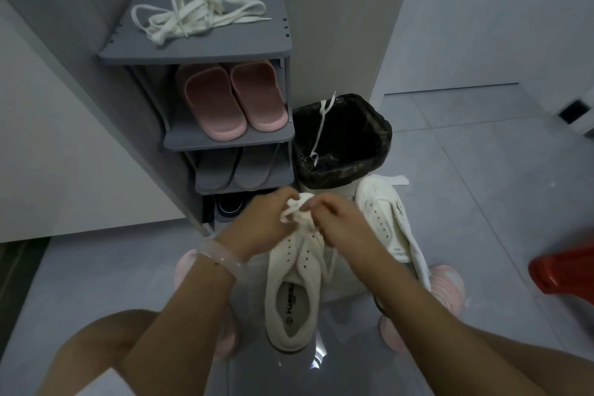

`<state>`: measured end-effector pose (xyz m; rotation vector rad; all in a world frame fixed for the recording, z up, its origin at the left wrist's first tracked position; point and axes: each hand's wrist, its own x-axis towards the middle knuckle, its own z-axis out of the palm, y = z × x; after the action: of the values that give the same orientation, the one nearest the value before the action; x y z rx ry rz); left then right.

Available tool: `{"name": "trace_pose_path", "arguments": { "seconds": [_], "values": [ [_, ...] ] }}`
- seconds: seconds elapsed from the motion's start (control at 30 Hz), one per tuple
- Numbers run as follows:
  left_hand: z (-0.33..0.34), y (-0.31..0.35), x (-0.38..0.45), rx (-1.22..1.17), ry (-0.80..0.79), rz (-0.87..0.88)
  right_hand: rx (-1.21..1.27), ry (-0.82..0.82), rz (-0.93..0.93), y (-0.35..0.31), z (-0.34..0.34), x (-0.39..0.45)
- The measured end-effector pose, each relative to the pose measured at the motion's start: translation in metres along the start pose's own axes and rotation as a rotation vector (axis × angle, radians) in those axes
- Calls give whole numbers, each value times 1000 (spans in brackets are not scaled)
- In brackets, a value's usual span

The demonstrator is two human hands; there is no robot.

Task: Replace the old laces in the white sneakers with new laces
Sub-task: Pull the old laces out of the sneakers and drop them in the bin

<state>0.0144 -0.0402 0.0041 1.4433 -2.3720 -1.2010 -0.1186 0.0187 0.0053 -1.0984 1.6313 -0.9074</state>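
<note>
A white sneaker (297, 292) lies in front of me, toe pointing away, its eyelets bare. My left hand (263, 219) and my right hand (337, 217) meet over its toe end, both pinching a bunched white lace (297, 210). A strand of that lace trails down the shoe's right side. The second white sneaker (385, 222) lies on the floor to the right, without laces. A tangle of white laces (196, 11) rests on the top of the grey shoe rack (199, 53). One thin white lace (321, 128) hangs over the rim of the bin.
The bin (379, 135), lined with a black bag, stands right of the rack. Pink slippers (231, 100) and grey slippers (238, 170) fill the rack's shelves. A red object (565, 270) sits at the right edge. My knees and pink slippers frame the sneaker on grey floor tiles.
</note>
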Motion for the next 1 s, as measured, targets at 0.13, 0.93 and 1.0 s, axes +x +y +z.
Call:
{"name": "trace_pose_path", "arguments": {
  "seconds": [0.13, 0.93, 1.0],
  "values": [
    [23, 23, -6, -64, -167, 205, 642, -97, -103, -46, -8, -11],
    [-40, 1, -28, 94, -17, -70, 222, -79, 300, -6, -17, 34],
    [-40, -1, -30, 99, -36, -64, 240, 53, 270, -28, -28, 64]
  ]
}}
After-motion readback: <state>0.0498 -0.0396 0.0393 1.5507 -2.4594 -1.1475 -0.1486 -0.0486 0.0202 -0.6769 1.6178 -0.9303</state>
